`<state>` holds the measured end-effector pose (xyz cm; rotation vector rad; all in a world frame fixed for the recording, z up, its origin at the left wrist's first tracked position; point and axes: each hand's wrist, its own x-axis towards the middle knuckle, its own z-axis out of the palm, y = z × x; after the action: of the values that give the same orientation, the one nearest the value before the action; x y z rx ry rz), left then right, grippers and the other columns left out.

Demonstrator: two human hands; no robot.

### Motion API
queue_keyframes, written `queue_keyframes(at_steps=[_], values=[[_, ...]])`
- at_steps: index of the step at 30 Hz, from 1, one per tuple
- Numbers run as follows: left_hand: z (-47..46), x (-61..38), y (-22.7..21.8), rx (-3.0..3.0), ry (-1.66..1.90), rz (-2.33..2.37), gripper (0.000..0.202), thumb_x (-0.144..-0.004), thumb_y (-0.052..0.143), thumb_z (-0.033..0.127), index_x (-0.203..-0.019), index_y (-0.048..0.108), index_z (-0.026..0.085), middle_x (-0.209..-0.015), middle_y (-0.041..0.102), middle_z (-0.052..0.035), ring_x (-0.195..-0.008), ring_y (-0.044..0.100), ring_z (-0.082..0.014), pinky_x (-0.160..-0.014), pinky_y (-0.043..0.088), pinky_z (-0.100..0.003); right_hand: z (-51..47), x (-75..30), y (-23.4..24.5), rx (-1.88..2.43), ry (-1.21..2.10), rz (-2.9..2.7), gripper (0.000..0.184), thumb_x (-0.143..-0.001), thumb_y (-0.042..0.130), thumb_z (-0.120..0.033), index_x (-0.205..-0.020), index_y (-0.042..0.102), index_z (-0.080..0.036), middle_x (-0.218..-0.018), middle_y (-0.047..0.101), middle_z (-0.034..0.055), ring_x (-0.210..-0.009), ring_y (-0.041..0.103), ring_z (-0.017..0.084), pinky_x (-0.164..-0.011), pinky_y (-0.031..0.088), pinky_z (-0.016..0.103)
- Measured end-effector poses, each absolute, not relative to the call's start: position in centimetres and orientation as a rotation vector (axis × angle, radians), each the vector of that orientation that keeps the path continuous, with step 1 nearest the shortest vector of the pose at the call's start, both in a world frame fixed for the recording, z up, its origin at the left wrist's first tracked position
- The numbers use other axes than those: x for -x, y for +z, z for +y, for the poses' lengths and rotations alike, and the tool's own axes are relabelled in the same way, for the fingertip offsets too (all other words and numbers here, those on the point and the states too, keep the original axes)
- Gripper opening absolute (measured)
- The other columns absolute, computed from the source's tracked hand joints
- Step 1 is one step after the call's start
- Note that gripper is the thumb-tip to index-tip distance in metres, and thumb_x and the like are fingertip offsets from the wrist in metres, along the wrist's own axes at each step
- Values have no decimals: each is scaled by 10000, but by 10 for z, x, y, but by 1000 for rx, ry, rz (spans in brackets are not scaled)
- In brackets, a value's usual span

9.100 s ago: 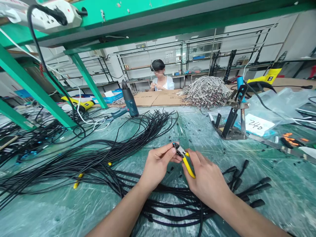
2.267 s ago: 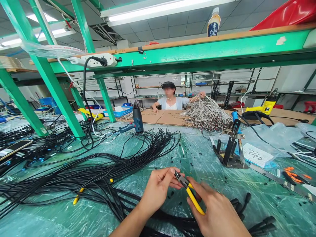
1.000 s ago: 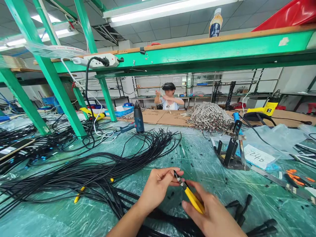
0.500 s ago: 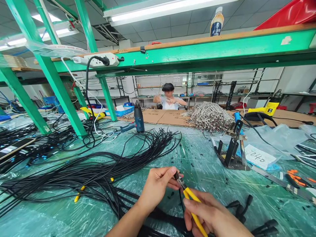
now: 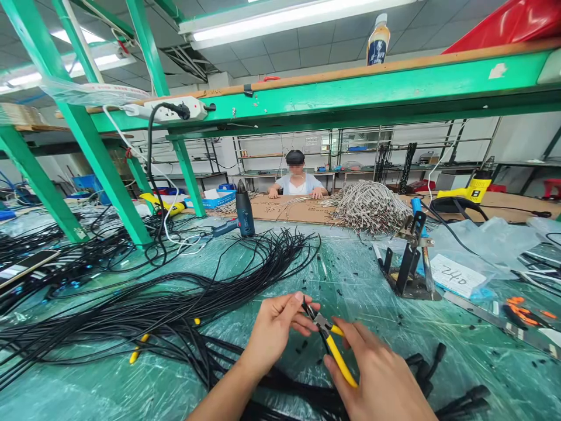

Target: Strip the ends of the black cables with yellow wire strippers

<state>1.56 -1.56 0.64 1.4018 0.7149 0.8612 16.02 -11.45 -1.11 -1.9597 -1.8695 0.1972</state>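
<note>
A thin black cable [image 5: 305, 306] is pinched near its end between the thumb and fingers of my left hand [image 5: 274, 330]. My right hand [image 5: 379, 365] grips diagonal cutters [image 5: 340, 361] with yellow handles, which are spread apart. The cutters' metal head is right at the cable end, beside my left fingertips; whether the blades touch the cable I cannot tell. Below my hands, more black cables [image 5: 302, 386] run across the table, partly hidden by my wrists. Black connector ends [image 5: 438, 354] lie to the right of my right hand.
A big bundle of black cables [image 5: 245, 280] spreads over the left. Behind it stands a dark heat gun [image 5: 244, 213]. A small metal fixture [image 5: 409, 266] and orange-handled tools [image 5: 521, 313] lie right. Across the table sits a person [image 5: 295, 182] by a pile of grey cables [image 5: 370, 204].
The cutters' handles have spread apart in my right hand, its fingers opening wider. My left hand has shifted slightly left with the cable. The person opposite has lowered both hands to the table.
</note>
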Motion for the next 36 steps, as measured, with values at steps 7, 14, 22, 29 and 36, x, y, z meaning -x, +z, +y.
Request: queue_keyframes(at_steps=[7,14,22,29,36], values=[[-18,-17,5,-1487,837,687,378,-880,426,388,-933,633,76,-918,694,-128,-638,671,-198,-566,529,-270,-113,-162,-13,1951,152,-1857,452,-820,402,-296,-1246,371,-149,-1109,505,118,-977,518,255,-828,437,428],[-20,-16,6,-1505,824,670,366,-883,425,380,-950,634,88,-938,693,-116,-678,675,-211,-596,535,-283,-113,-162,-11,1968,169,-1875,444,-818,399,-280,-1241,384,-146,-1063,513,107,-931,527,248,-805,444,419],[-19,-15,5,-1474,789,633,378,-890,409,381,-942,637,84,-917,699,-113,-670,674,-209,-614,539,-295,-113,-166,-16,1958,264,-1929,444,-835,358,-311,-1258,382,-177,-1108,534,92,-935,543,259,-784,435,407],[-17,-14,4,-1461,814,652,355,-872,455,371,-950,650,84,-968,693,-109,-677,646,-176,-656,545,-300,-111,-162,-15,1851,443,-1820,171,-839,401,-323,-940,510,-240,-815,603,4,-704,559,192,-646,402,297],[-16,-12,1,-1465,841,677,346,-873,451,382,-976,639,111,-994,687,-90,-707,648,-182,-684,541,-316,-109,-163,-21,1865,462,-1810,352,-833,395,-398,-1124,449,-208,-895,592,35,-772,565,215,-682,423,334]])
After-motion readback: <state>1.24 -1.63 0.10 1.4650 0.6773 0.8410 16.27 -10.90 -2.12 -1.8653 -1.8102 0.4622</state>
